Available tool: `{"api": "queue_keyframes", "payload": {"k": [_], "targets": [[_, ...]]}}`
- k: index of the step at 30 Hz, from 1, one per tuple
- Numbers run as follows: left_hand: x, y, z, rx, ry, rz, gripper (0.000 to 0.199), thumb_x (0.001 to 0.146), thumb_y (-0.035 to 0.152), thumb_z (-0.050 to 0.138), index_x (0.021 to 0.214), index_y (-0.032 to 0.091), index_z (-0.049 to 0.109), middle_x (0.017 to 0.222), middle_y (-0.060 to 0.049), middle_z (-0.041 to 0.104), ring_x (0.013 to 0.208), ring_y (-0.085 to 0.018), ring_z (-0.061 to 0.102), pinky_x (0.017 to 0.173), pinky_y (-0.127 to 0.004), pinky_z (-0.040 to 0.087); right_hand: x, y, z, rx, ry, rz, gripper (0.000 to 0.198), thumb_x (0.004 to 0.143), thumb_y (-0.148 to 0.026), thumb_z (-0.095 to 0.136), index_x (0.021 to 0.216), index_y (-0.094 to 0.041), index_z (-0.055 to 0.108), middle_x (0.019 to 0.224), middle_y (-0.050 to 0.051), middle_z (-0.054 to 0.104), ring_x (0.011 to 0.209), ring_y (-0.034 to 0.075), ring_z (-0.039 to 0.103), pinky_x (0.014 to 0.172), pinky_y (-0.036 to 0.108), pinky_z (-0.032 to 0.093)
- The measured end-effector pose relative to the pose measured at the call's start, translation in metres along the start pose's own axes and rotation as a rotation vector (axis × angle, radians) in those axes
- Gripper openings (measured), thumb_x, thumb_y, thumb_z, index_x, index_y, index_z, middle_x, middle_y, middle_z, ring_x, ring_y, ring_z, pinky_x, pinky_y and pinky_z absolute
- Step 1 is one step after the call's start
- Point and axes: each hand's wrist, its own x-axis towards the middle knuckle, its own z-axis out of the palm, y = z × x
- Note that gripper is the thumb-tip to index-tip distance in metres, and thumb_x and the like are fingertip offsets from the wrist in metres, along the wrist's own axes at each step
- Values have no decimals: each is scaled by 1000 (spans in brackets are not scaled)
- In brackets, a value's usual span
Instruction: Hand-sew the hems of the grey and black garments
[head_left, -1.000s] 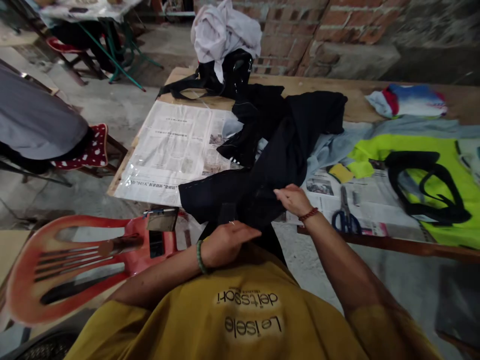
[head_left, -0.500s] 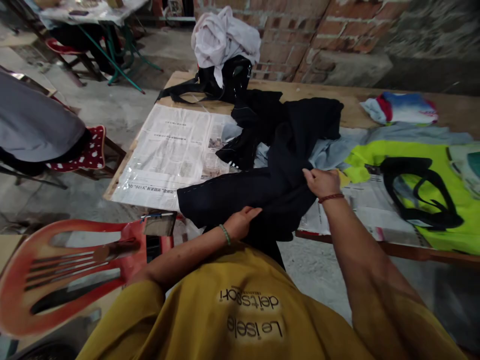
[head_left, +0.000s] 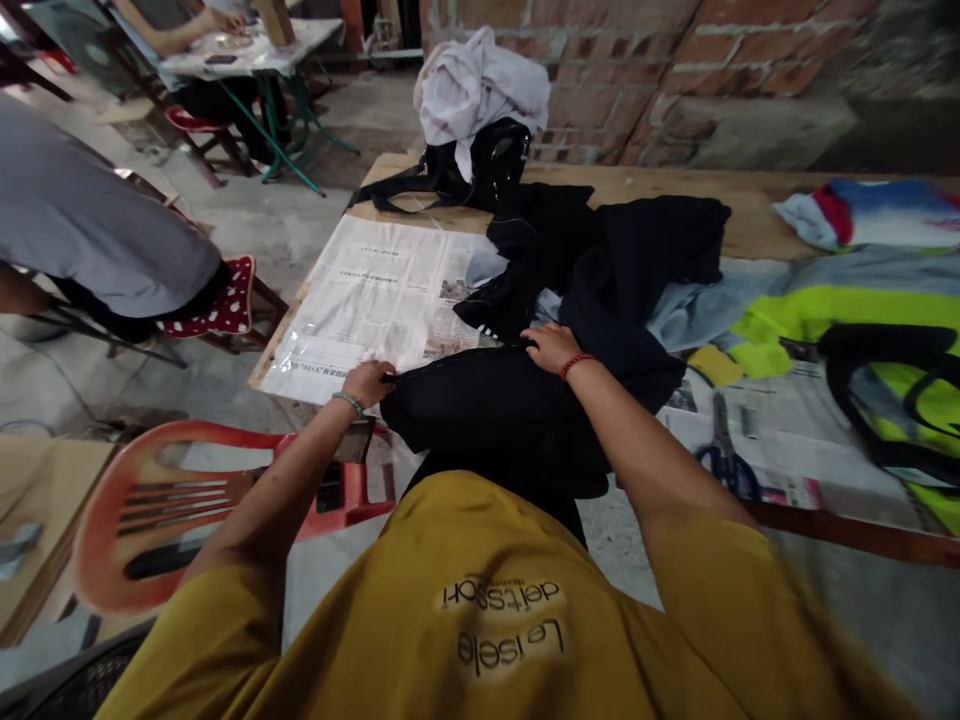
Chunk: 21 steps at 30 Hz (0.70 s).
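A dark garment (head_left: 487,405) hangs over the near edge of the table, and the rest of it lies bunched toward the back. White dashed stitches run along its upper edge. My left hand (head_left: 367,383), with a green bracelet, pinches the garment's left corner. Farther right, my right hand (head_left: 553,348), with a red bracelet, is closed on the same stitched edge. Between my hands the edge is stretched out. Scissors with dark blue handles (head_left: 726,460) lie to the right on newspaper (head_left: 375,290), which covers much of the table.
A black bag (head_left: 499,160) with a white cloth (head_left: 480,90) on top stands at the back. Yellow-green fabric (head_left: 795,310) lies right. At left are a red plastic chair (head_left: 180,440) and a seated person in grey (head_left: 112,220). A brick wall (head_left: 600,80) rises behind.
My left hand has moved left to the garment's corner, and my right hand has shifted left onto the stitched edge. The scissors have come into sight. The view has turned slightly left.
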Motion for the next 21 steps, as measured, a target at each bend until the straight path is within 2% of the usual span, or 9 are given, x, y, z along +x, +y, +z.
{"api": "queue_keyframes", "payload": {"k": [3,5,7,11,14,17,21], "targets": [[1,-5,-1,-260,-51,-45,10,67,28,66,73,22,70,71,1,68,74,-19,64,70,-26,49,7,12,-2,122,76,73,28,90,-20,52,105,-20,75,118,10,71,117,27,61,104,43,45],[6,-1,-11,-469,28,-51,15,69,34,66,73,20,69,66,1,65,69,-17,60,68,-26,48,7,23,-13,264,203,100,26,89,-21,53,102,-19,75,114,10,72,109,25,65,98,40,49],[14,7,-29,-610,174,-14,21,70,37,67,77,18,70,68,1,64,70,-16,58,69,-26,48,6,32,-31,373,328,117,23,87,-24,56,100,-19,75,108,10,73,102,25,67,93,39,51],[23,38,-77,-610,451,152,19,75,31,66,85,15,71,76,0,66,78,-16,59,77,-27,49,-4,41,-66,462,543,125,22,87,-29,57,98,-20,74,99,7,74,94,24,67,89,37,52],[8,58,-96,-516,583,283,17,80,27,63,89,16,72,86,-2,70,85,-17,62,84,-30,51,-23,43,-73,488,645,139,24,88,-31,54,98,-20,72,96,6,73,90,22,66,84,35,52],[-25,59,-80,-393,608,381,17,83,25,60,93,19,72,96,-4,73,96,-20,65,94,-34,52,-52,44,-55,509,666,148,25,88,-32,52,100,-20,71,94,5,72,85,20,65,80,33,52],[-72,35,-14,-337,473,444,22,86,20,53,95,21,72,100,-6,75,98,-21,67,94,-37,55,-94,42,-7,528,622,117,21,84,-29,53,95,-22,70,96,6,72,89,21,65,85,37,53]]}}
